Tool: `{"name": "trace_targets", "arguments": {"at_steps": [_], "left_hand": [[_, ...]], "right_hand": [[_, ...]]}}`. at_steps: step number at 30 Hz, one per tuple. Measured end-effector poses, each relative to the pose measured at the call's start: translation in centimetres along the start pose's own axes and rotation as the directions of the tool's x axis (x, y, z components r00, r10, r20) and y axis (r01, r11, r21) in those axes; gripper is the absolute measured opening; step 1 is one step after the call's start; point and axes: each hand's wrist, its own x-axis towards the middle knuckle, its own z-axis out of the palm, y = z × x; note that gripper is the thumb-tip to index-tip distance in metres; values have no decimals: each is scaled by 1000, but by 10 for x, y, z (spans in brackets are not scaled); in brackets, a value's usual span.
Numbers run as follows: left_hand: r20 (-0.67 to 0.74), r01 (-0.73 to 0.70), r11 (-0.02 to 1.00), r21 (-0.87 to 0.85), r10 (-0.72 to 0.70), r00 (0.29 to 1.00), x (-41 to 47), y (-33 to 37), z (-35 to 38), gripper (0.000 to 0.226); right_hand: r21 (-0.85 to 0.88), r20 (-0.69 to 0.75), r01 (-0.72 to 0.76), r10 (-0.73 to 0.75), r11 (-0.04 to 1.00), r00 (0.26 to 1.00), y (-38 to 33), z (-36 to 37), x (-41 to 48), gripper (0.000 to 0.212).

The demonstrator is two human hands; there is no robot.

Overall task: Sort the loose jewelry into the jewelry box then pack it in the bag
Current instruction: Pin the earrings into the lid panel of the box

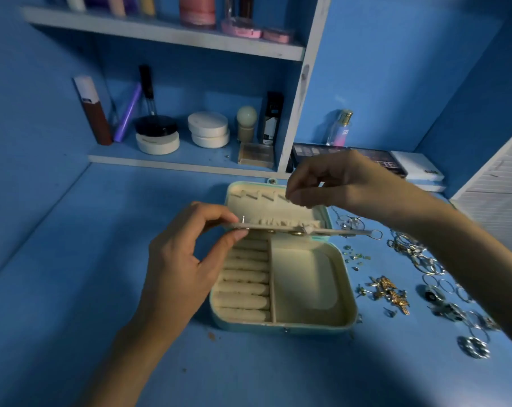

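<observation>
**A:** Why is the left hand [184, 259] on that flap [278, 227]?

**B:** It pinches the flap's left end between thumb and fingers and holds it about level over the hinge. I'd say that steadies it, so small pieces can be fixed to it without it dropping onto the rolls [246, 286] below.

**A:** And the right hand [337, 183]?

**B:** It hovers over the right side of the lid [260, 201], by the hooks, fingertips drawn close together. I can't tell whether anything is between them; it's too small and blurred.

**A:** Where's the box [348, 289]?

**B:** Open on the desk [102, 259], in front of the person, with the lid lying back towards the shelf. The rolls fill the left half. The right compartment [304, 277] looks bare.

**A:** The jewelry?

**B:** Loose on the desk, right of the box: gold pieces [390, 292] near its right wall, silver rings [425, 259] further out under the right forearm. Probably laid there for the right hand to reach while the left minds the box.

**A:** How far along?

**B:** Early, I judge. Nearly everything is outside the box, and no bag is in view.
</observation>
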Motion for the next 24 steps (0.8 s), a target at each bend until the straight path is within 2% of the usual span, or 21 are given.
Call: {"name": "trace_targets", "arguments": {"at_steps": [4, 8, 14, 24], "left_hand": [[-16, -107, 992, 66, 108, 994, -3, -1, 1, 12], [-24, -149, 987, 68, 150, 988, -6, -3, 1, 11], [-31, -159, 985, 64, 161, 986, -8, -5, 0, 10], [-16, -162, 984, 68, 163, 986, -8, -5, -1, 13]], "right_hand": [[-1, 161, -3, 3, 1000, 987, -10, 14, 13, 6], [30, 236, -26, 19, 999, 972, -12, 25, 23, 6], [52, 306, -29, 12, 998, 952, -15, 31, 28, 7], [86, 325, -48, 17, 995, 946, -14, 31, 29, 7]]}}
